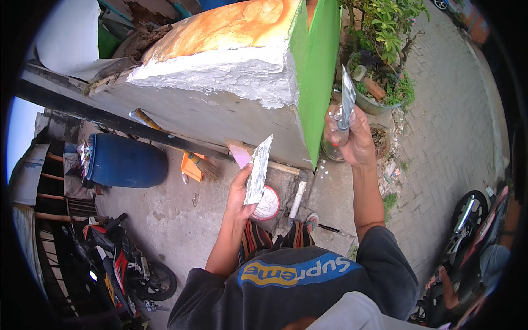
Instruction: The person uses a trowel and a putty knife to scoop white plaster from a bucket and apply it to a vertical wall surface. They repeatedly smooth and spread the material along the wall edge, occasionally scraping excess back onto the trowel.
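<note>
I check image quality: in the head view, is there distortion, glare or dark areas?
Head view: strong fisheye bend, black corners; daylight bleaches the wall top; the putty knife in the right hand glints; the left hand and its scraper are sharp.

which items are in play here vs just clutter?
In play:
left hand holding putty blade
right hand holding second putty knife
white plastered wall top

Lying about:
blue drum
broom
round lid
motorbike
potted plants
</note>
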The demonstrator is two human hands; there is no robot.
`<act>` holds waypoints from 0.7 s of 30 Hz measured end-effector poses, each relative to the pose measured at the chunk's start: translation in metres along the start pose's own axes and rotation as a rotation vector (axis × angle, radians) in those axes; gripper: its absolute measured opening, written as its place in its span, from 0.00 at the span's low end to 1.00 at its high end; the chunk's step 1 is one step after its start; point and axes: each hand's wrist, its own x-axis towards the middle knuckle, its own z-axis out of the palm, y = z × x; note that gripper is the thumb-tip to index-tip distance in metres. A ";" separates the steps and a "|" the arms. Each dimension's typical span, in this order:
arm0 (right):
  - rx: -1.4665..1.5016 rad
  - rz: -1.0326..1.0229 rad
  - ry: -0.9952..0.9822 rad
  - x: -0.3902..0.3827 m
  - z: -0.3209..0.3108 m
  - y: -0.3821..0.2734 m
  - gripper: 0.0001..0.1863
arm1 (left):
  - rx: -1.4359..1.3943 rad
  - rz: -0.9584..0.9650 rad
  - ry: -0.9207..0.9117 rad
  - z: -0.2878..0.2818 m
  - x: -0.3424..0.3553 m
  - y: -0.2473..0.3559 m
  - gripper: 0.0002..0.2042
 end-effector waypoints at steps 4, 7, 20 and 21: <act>-0.044 0.363 0.165 -0.078 0.039 0.054 0.15 | 0.028 -0.002 -0.124 -0.008 0.006 -0.003 0.09; -0.091 0.316 0.159 -0.091 0.041 0.060 0.14 | 0.002 -0.023 -0.346 -0.034 0.006 -0.008 0.15; -0.655 -0.060 0.068 -0.119 0.030 0.122 0.08 | -0.205 0.006 -0.394 -0.028 -0.029 -0.005 0.09; -0.517 0.019 0.128 -0.129 0.033 0.119 0.09 | -0.181 0.039 -0.369 -0.027 -0.034 0.000 0.09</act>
